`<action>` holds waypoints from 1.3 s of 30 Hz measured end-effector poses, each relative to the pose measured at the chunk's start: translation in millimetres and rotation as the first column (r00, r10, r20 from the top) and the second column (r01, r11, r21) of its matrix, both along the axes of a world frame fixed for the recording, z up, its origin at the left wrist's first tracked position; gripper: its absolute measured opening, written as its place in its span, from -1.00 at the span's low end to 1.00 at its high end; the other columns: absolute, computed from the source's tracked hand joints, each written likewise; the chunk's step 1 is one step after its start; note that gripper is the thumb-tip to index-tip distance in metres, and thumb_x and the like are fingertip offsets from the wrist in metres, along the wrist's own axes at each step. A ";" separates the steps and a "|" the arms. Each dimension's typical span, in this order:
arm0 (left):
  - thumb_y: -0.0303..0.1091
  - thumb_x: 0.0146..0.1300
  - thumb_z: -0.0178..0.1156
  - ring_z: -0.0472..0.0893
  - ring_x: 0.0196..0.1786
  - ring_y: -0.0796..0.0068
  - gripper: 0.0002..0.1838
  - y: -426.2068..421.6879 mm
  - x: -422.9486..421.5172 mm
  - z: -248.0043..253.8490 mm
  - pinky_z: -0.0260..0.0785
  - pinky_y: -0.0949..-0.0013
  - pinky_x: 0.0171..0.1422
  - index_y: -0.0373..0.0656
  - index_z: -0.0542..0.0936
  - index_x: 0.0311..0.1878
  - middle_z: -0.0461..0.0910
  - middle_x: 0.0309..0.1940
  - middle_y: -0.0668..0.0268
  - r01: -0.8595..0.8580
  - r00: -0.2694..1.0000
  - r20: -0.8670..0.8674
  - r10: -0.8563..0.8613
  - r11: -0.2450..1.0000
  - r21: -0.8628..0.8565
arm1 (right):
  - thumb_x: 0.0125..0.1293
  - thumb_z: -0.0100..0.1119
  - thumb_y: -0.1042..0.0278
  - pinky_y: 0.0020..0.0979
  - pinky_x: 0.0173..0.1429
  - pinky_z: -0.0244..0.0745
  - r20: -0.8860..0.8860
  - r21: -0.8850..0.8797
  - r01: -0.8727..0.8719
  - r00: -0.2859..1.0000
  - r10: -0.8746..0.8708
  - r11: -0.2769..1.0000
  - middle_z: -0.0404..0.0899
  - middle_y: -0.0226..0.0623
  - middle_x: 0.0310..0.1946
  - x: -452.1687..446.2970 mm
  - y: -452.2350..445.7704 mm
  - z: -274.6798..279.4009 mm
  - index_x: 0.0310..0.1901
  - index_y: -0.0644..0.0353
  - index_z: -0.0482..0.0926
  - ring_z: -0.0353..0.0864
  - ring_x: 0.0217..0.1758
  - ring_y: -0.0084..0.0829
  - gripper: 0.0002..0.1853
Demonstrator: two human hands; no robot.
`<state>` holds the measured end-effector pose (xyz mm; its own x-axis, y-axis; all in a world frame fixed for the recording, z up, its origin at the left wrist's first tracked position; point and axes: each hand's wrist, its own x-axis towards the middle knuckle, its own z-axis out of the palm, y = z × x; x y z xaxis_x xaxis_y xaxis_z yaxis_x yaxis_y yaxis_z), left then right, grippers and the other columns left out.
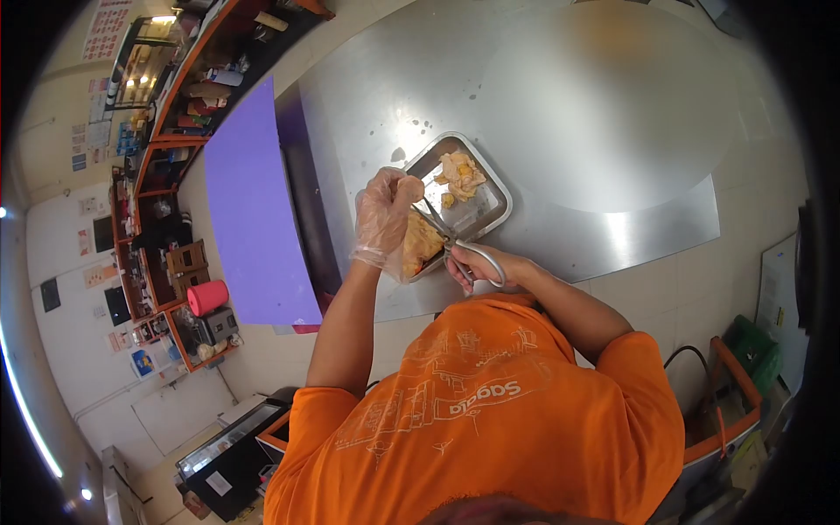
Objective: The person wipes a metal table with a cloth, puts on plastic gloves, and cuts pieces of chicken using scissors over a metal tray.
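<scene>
My left hand [381, 213], in a clear plastic glove, is closed at the left rim of a rectangular metal tray [505, 210]. It grips a large piece of raw, yellowish chicken [423, 242] that hangs over the tray's near left part; the glove hides the grip itself. My right hand [471, 265] is bare and wrapped round the grey handles of a pair of scissors [445, 234]. The blades point away from me, slightly apart, up against the chicken by my left fingers. Smaller chicken pieces [461, 175] lie in the far part of the tray.
The tray stands on a shiny metal table [560, 236] with scattered wet spots. A purple panel [254, 210] rises along the table's left side. Orange-edged shelves [179, 131] holding various goods stand farther left, with a pink container [207, 298] on a lower one.
</scene>
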<state>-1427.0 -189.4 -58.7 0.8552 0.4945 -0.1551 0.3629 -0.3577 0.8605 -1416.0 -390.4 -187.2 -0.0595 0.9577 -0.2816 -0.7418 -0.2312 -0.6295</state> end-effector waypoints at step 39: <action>-0.43 0.29 0.07 0.45 -0.40 0.69 -0.78 -3.2 -29.5 2.8 0.35 0.48 -0.28 -0.32 0.69 -0.30 0.59 -0.44 0.46 -0.068 0.978 -0.210 -0.003 0.942 -0.329 | 0.54 0.04 -0.23 -0.45 -0.39 0.26 0.620 0.152 0.158 0.753 -0.218 0.976 0.34 -0.52 -0.57 43.6 4.4 41.0 -0.43 0.17 0.43 0.28 -0.46 -0.65 -0.42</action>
